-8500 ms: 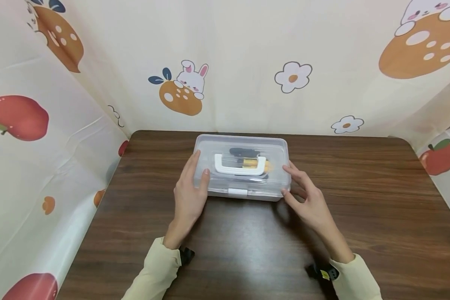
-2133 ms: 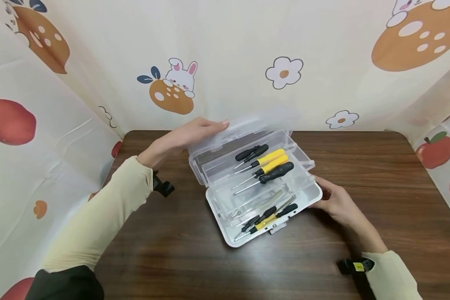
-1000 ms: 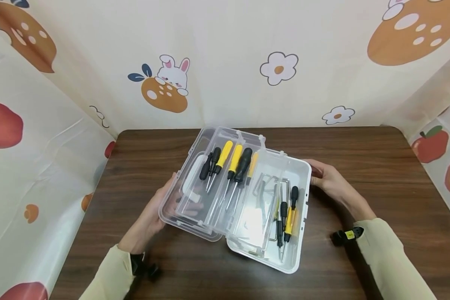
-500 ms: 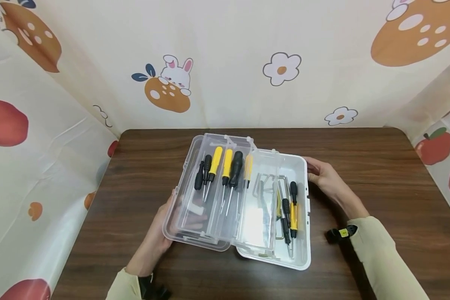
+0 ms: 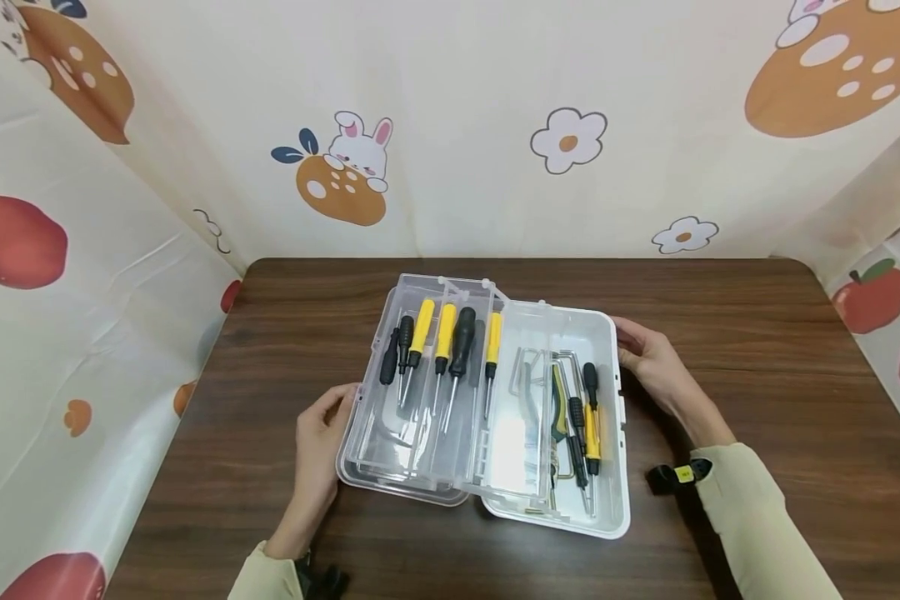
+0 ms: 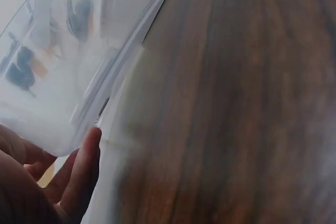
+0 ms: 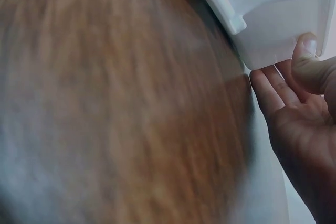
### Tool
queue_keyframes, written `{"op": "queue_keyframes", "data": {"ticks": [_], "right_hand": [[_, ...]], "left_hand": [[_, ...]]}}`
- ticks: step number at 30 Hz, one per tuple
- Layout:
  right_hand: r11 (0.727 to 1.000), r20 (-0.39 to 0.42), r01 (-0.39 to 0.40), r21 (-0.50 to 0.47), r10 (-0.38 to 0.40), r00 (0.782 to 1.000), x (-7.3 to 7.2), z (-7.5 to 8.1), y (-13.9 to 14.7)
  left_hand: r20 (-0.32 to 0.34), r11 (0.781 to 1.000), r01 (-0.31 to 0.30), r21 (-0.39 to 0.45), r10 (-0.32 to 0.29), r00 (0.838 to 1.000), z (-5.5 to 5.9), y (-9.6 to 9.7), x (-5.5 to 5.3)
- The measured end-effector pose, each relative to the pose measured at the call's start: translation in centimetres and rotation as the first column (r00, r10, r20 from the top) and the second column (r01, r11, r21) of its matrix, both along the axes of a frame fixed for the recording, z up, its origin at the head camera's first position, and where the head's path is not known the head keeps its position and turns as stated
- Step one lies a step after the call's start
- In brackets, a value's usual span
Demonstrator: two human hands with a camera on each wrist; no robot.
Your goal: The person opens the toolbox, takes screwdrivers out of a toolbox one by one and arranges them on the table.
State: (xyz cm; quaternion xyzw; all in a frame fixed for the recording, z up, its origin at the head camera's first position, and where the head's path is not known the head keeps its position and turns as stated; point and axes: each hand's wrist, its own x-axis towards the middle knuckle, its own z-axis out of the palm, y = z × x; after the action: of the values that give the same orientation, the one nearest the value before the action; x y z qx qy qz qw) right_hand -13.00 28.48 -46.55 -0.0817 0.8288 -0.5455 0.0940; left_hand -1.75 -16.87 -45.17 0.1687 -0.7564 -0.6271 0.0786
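A toolbox lies unfolded: its white base (image 5: 607, 521) on the right, its clear lid (image 5: 360, 467) folded out left, clear trays between. Yellow-handled and black-handled screwdrivers (image 5: 461, 342) lie across the trays. Hex keys (image 5: 566, 367), more screwdrivers (image 5: 592, 433) and a green-yellow handled tool (image 5: 558, 408), partly behind clear plastic, lie in the base. My left hand (image 5: 317, 450) holds the lid's left edge with bent fingers; the left wrist view shows its fingertips at the lid's corner. My right hand (image 5: 660, 371) grips the base's right side; in the right wrist view its thumb (image 7: 306, 51) presses the wall, fingers under the corner.
The dark wooden table (image 5: 757, 350) carries the toolbox. Behind it hangs a printed curtain (image 5: 465, 183), which also runs down both sides. A dark wrist device (image 5: 675, 477) sits at each sleeve end.
The toolbox was closed, then opened, turned and its lid folded out left. Over the last second the lid came down, and my left fingers slid from beneath it to its edge.
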Motion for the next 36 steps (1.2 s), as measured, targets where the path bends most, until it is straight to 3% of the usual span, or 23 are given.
{"op": "queue_keyframes", "data": {"ticks": [5,10,16,22,25,29,31,34,36], "right_hand": [[1.0,0.011,0.019,0.002,-0.019,1.0,0.2,-0.1,0.0],[1.0,0.007,0.01,-0.004,-0.01,1.0,0.2,0.0,-0.2],[0.999,0.013,-0.021,-0.027,0.021,1.0,-0.2,0.1,-0.5],[1.0,0.024,-0.009,-0.014,0.009,1.0,-0.2,0.3,-0.5],[0.999,0.023,0.011,0.034,-0.012,1.0,0.0,0.5,-0.4],[0.991,-0.002,0.037,0.126,-0.038,0.999,0.8,1.1,-0.3],[0.983,-0.023,0.048,0.176,-0.045,0.999,1.3,1.5,-0.3],[0.973,-0.06,0.07,0.222,-0.058,0.997,2.0,2.4,-0.6],[0.965,-0.087,0.091,0.244,-0.072,0.994,2.5,3.2,-1.0]], "left_hand": [[0.043,0.992,0.033,-0.121,-0.028,0.999,0.2,-0.4,0.0],[0.126,0.994,0.068,-0.089,-0.056,0.99,0.4,-0.5,0.4],[0.156,0.992,0.097,-0.079,-0.084,0.984,0.9,-0.5,1.1],[0.196,0.967,0.204,-0.153,-0.172,0.965,1.4,-0.5,1.4],[0.209,0.948,0.222,-0.23,-0.175,0.962,2.3,-0.6,1.7],[0.104,0.919,0.163,-0.359,-0.135,0.985,3.8,-0.6,2.4],[0.035,0.925,0.14,-0.353,-0.137,0.99,4.5,-0.5,2.8],[-0.018,0.947,0.181,-0.266,-0.192,0.981,5.5,-0.3,3.5],[-0.017,0.954,0.263,-0.145,-0.268,0.963,6.1,-0.1,3.8]]}}
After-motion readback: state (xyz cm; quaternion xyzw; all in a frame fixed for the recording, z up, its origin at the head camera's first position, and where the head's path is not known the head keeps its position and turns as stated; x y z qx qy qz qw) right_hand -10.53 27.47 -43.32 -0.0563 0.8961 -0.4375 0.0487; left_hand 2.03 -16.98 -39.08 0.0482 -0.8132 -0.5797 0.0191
